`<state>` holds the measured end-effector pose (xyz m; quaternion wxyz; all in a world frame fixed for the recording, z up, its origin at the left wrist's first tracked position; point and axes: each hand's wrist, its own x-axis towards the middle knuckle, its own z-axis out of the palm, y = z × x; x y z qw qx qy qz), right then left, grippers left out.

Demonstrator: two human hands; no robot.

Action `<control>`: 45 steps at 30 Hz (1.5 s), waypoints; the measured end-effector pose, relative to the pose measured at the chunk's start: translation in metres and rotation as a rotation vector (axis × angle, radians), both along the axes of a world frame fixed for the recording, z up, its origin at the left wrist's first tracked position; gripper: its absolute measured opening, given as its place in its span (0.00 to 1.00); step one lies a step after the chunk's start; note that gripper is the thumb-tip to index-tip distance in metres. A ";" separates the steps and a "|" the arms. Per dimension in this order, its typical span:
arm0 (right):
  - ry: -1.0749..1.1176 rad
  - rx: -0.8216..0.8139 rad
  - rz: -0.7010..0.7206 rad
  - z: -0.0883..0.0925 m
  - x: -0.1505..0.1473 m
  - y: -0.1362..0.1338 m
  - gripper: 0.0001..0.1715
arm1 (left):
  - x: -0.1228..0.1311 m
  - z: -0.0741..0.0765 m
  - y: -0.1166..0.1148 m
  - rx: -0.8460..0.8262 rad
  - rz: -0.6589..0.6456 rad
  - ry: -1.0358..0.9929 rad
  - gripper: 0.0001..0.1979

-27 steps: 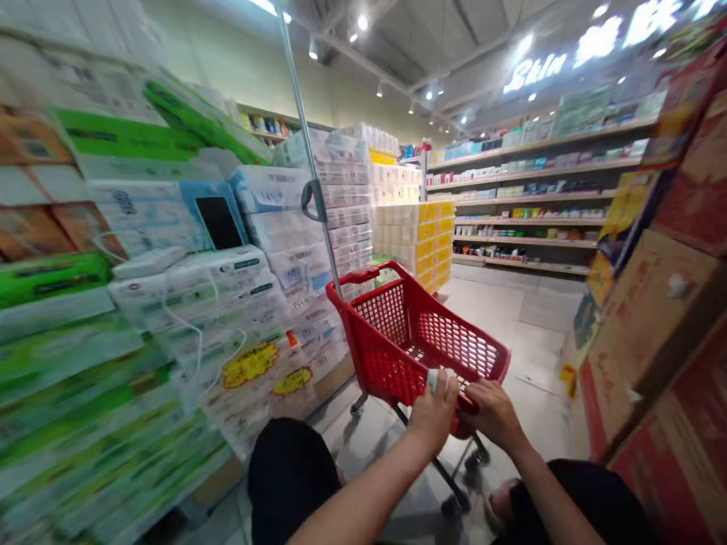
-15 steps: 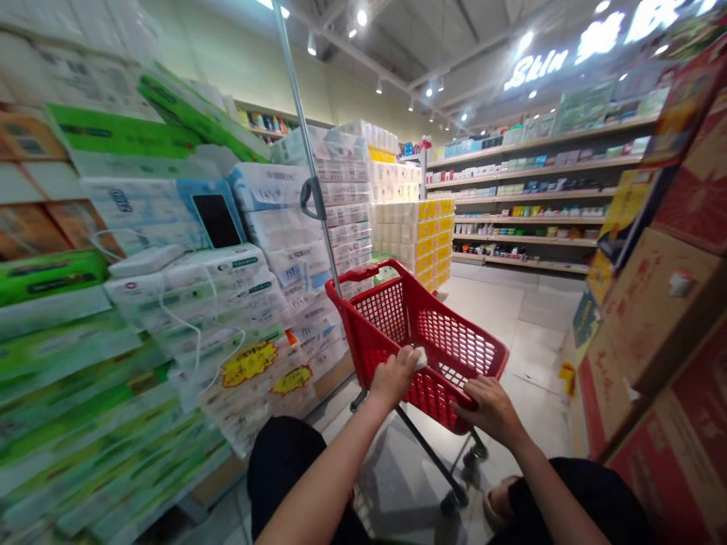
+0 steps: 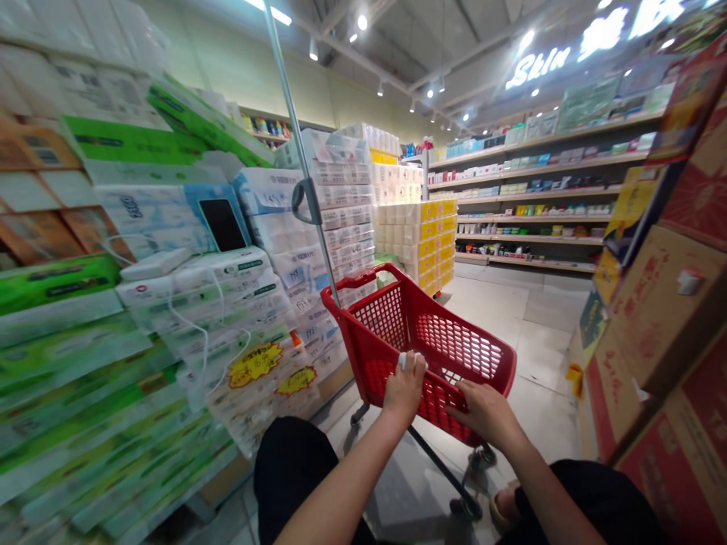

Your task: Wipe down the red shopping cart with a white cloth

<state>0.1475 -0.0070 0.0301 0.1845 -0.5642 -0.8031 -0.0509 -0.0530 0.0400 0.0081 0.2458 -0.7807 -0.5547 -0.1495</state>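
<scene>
A red plastic shopping cart (image 3: 454, 344) stands on wheels right in front of me, its basket showing no goods. My left hand (image 3: 404, 387) is closed round a small white cloth or wipe (image 3: 404, 359) and presses it on the cart's near left rim. My right hand (image 3: 482, 409) grips the near rim of the cart beside it. Both forearms reach out from the bottom of the view over dark trousers.
Stacked tissue and paper packs (image 3: 170, 288) fill the left side, with a phone (image 3: 223, 224) and a white cable lying on them. A metal pole (image 3: 295, 151) rises from the cart. Cardboard boxes (image 3: 659, 318) line the right. Shelves (image 3: 528, 204) and yellow packs (image 3: 435, 238) stand ahead across the tiled floor.
My left hand with the white cloth slid from the middle of the near rim leftward along it, then back a little. My right hand kept its grip. The cart shifted slightly.
</scene>
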 end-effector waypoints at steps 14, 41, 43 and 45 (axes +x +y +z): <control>0.098 -0.063 -0.107 -0.003 0.009 0.012 0.10 | 0.066 -0.004 -0.041 0.004 -0.184 0.024 0.25; 0.023 0.033 -0.112 -0.006 0.006 0.012 0.18 | -0.007 0.001 0.003 -0.027 -0.011 -0.106 0.30; 0.032 0.030 -0.122 -0.006 0.003 0.011 0.14 | 0.023 -0.011 -0.011 -0.017 -0.068 -0.097 0.30; 0.047 0.035 -0.121 -0.006 0.000 0.009 0.09 | 0.044 -0.017 -0.024 -0.013 -0.128 -0.094 0.29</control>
